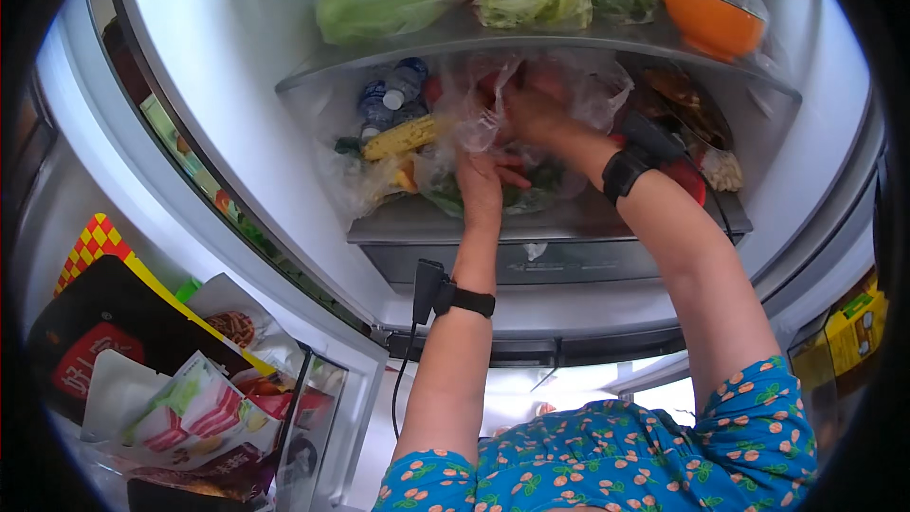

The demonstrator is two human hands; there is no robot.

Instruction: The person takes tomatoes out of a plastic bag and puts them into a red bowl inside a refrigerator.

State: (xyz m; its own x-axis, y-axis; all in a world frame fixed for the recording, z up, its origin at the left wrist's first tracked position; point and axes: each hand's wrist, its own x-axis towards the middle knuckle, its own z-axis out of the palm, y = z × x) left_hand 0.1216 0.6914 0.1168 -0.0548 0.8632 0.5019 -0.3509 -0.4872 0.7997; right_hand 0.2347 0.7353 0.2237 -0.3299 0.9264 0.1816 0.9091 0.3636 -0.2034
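Observation:
Both my hands reach onto the lower shelf of an open fridge. My left hand rests against a clear plastic bag, its fingers spread over leafy greens. My right hand, blurred, is at the upper part of that bag, near reddish round things; whether its fingers close on the plastic cannot be told. To the left lie an ear of corn and plastic water bottles. At the right are a dark dish with brown food and a bundle of pale mushrooms.
The upper glass shelf holds a bagged green vegetable, bagged lettuce and an orange bowl. Food packets fill the open left door's bin. A yellow package stands in the right door. Cables hang from both wrist straps.

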